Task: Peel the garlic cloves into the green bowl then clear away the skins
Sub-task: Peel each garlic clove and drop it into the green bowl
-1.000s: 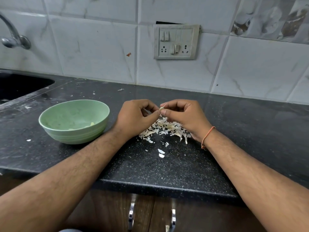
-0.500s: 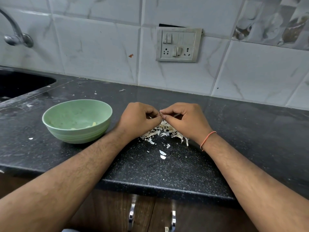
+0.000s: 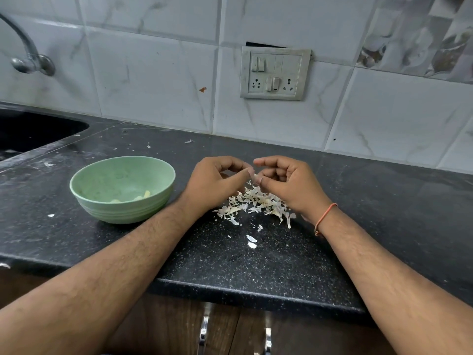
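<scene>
Holding a garlic clove [image 3: 256, 177] between both hands above the dark counter [image 3: 256, 265], we see only a small pale sliver of it, caught where the fingertips meet. Our left hand [image 3: 217, 181] has its fingers curled, thumb stretched out to the right so that its tip touches the clove. Our right hand [image 3: 289, 183] is curled too, its thumb tip pressing the clove from the other side while the forefinger arches over the top. We cannot tell how much skin the clove has on it, since the fingers hide most of it.

Directly under the hands, and mostly below the right palm, lies a heap of garlic skins [image 3: 253, 204], pale and papery, resting on the counter. A few loose flakes [image 3: 251, 241] lie nearer to us, apart from the heap.

The green bowl [image 3: 143, 211] stands upright to the left of our left hand, near the wrist but not touching it. Inside it, at the bottom near the front wall, we see a few peeled cloves [image 3: 139, 197], yellowish.

An orange thread band [image 3: 325, 217] circles the right wrist.
</scene>
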